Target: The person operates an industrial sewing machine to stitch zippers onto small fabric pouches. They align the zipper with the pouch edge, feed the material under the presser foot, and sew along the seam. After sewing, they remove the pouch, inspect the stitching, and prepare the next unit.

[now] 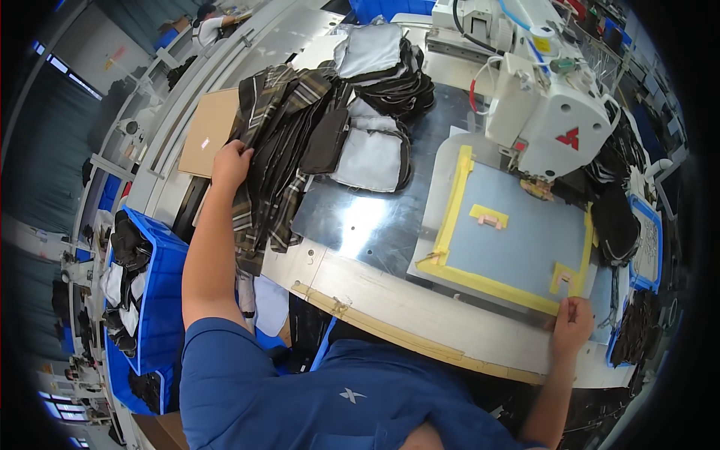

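My left hand is at the left edge of a pile of dark plaid fabric pieces, its fingers closed on the edge of a piece. My right hand pinches the near right corner of a flat grey-blue sewing template edged with yellow tape. Small pinkish blocks on yellow tape sit on that template. It lies under the head of a white sewing machine. Between my hands are stacked dark pieces with pale grey linings.
A cardboard piece lies beyond my left hand. Blue bins with dark and white pieces stand at the left. More dark pieces and a blue tray are at the right. Another person works far left.
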### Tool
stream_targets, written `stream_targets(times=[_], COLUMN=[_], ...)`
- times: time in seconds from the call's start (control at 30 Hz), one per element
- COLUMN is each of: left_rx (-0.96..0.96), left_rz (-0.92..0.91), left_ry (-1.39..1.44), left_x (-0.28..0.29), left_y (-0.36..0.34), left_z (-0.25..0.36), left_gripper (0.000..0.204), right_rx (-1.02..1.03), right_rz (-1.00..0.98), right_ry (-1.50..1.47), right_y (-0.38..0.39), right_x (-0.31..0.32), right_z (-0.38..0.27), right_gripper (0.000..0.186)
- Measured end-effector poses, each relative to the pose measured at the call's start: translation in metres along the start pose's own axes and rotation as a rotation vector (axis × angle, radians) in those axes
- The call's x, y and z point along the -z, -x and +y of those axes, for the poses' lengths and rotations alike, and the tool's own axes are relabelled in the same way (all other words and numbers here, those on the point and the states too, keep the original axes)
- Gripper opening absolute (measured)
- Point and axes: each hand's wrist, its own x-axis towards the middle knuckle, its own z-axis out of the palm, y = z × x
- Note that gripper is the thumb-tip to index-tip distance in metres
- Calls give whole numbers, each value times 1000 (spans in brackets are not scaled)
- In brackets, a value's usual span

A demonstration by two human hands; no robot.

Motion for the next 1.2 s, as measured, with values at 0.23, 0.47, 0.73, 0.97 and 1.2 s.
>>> stream_targets(times=[0.23, 0.47, 0.73, 0.97, 1.2], left_rx=[6, -337, -522, -604, -746], left_rz=[233, -25, -1316, -1265, -989], left_ry=[466, 1590, 1707, 1315, 1059], left_x=[78, 144, 58, 46, 71], left_y=[-2, 116, 221, 235, 183], left_z=[47, 216, 279, 328, 340], left_gripper=[28, 17, 23, 52, 38], right_rx=[207, 342, 42, -22, 337], right_rz=[31, -186, -667, -447, -425], right_ry=[-22, -320, -1357, -949, -632], right_y=[-7, -37, -32, -27, -28], right_x=[3, 23, -15, 0, 41], right_z=[0, -99, -169, -157, -150], right_gripper=[10, 22, 53, 31, 34])
